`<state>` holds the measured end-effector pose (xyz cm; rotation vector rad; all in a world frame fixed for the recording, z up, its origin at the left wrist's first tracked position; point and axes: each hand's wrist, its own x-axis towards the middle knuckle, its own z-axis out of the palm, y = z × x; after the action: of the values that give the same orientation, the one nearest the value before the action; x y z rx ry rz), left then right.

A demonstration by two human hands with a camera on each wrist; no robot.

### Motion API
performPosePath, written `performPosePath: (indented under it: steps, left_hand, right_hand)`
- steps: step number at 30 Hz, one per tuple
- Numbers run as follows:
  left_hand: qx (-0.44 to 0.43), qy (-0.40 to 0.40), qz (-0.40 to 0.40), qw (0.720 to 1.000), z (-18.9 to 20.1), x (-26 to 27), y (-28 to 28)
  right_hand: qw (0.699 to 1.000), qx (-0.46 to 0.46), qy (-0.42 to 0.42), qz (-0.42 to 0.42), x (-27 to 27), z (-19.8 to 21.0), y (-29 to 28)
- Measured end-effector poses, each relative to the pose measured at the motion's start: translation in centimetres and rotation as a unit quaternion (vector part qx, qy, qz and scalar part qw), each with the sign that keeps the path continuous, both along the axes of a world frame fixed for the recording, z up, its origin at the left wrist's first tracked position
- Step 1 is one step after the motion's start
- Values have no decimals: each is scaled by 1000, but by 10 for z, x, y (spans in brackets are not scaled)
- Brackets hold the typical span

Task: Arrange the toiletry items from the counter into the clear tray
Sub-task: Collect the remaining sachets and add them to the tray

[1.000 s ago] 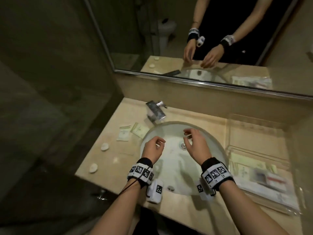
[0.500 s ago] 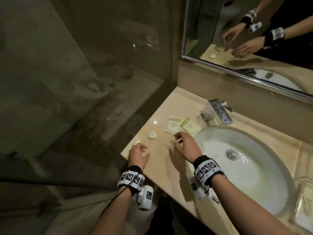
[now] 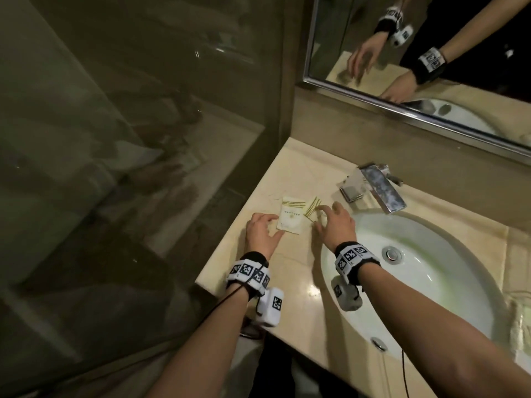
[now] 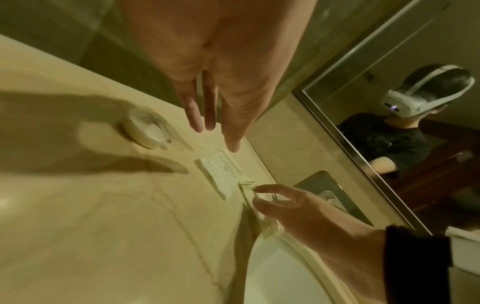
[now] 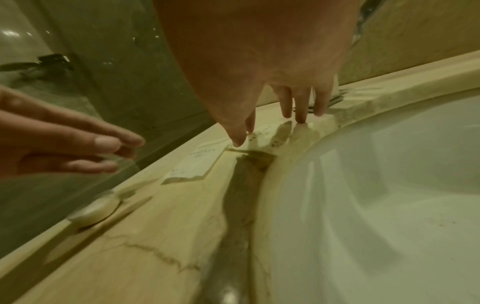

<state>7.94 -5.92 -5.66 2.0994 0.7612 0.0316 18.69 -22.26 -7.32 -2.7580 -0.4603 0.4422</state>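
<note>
Two flat packets side by side on the beige counter (image 3: 290, 271), left of the sink (image 3: 431, 271) and just in front of the tap (image 3: 376, 191), in the middle of the head view. Left packet (image 3: 291, 218) pale, with gold stripes along its top edge; right packet (image 3: 313, 208) tilted and partly covered by fingers. Left hand (image 3: 263, 234) low over the counter at the left packet's near corner, grip spread, fingers straight and loose, holding nothing. Right hand (image 3: 334, 225) over the right packet, grip spread, fingertips (image 5: 301, 118) pointing down at the counter; touching or just above, cannot tell. Small round white soap (image 4: 148, 131) on the counter near the left edge, apart from the packets. Mirror (image 3: 431, 53) in the upper right of the frame, both hands reflected. Tray out of view.
</note>
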Motion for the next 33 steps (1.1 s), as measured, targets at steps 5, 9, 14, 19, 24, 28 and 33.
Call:
performPosePath:
  steps: [5, 9, 14, 19, 24, 28, 33]
  left_hand:
    - [4, 23, 17, 1000, -17, 44, -8]
    - [26, 68, 57, 996, -28, 59, -15]
    - [20, 114, 52, 992, -30, 73, -19]
    - [-21, 108, 43, 993, -26, 77, -26]
    - [-101, 57, 26, 993, -10, 66, -56]
    - [-147, 58, -19, 987, 0, 61, -104]
    - [-180, 71, -113, 974, 12, 61, -186]
  right_hand:
    - [999, 21, -19, -24, 1, -4, -1]
    - [997, 39, -6, -72, 3, -3, -2]
    - [965, 171, 91, -180, 5, 0, -10]
    - [979, 138, 74, -127, 2, 10, -34]
    - [973, 183, 71, -124, -11, 26, -81]
    - [963, 199, 73, -167, -26, 40, -139]
    - [941, 226, 63, -245, -39, 53, -230]
